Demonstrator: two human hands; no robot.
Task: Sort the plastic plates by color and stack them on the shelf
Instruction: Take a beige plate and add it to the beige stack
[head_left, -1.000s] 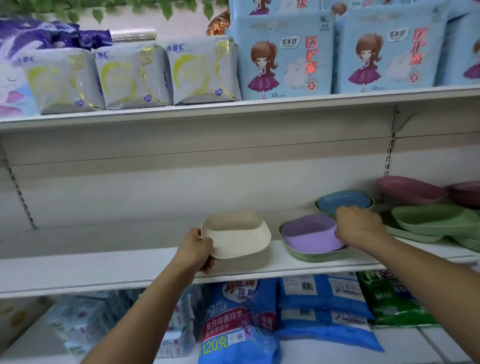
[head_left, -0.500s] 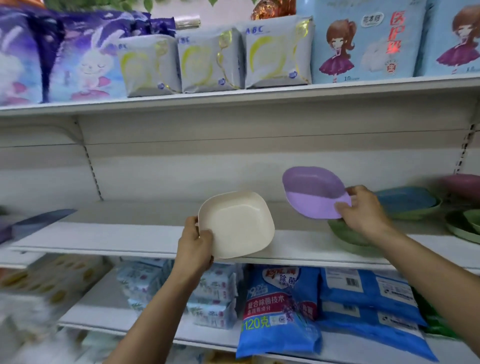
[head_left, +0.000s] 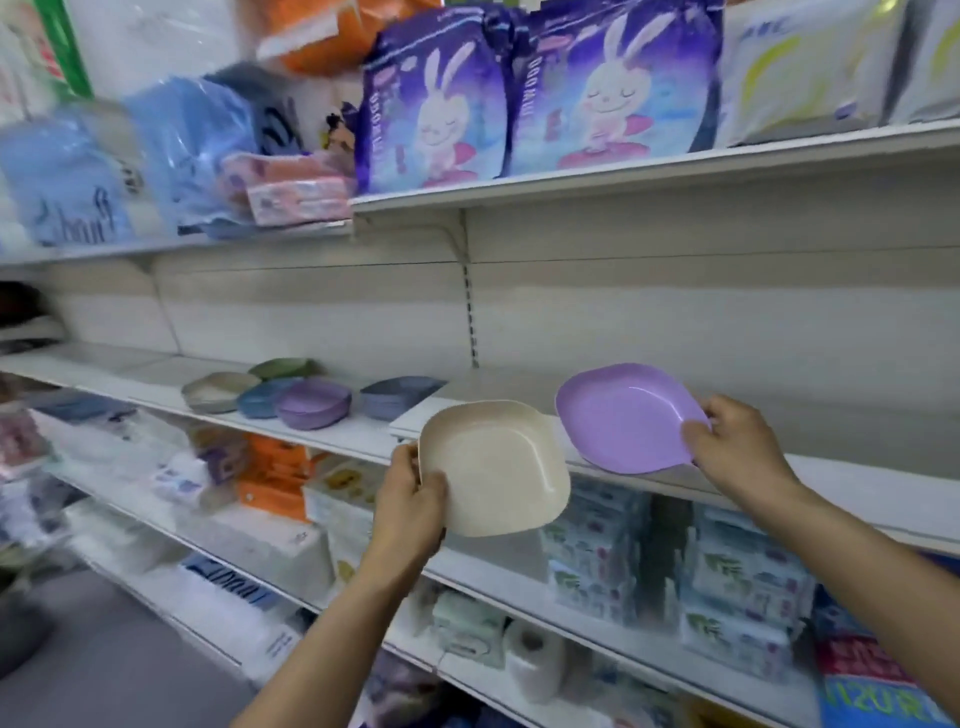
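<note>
My left hand (head_left: 413, 499) grips the near left edge of a cream plastic plate (head_left: 498, 467), held tilted in front of the white shelf (head_left: 857, 493). My right hand (head_left: 737, 454) pinches the right rim of a purple plate (head_left: 626, 415), held tilted just above the shelf board. Further left on the same shelf sit sorted piles: a cream pile (head_left: 218, 391), a green one (head_left: 280, 368) behind it, a blue one (head_left: 265, 397), a purple one (head_left: 314, 402) and a grey-blue one (head_left: 400, 395).
Purple rabbit-print packs (head_left: 524, 88) and other packets fill the shelf above. Tissue and wipe packs (head_left: 592, 545) crowd the lower shelves. Bare shelf board lies between the piles and my hands and off to the right.
The view has swung left, bringing the sorted piles into sight. Both hands have carried their plates leftward along the shelf; the purple plate, lifted off the green one earlier, is now lower, near the board.
</note>
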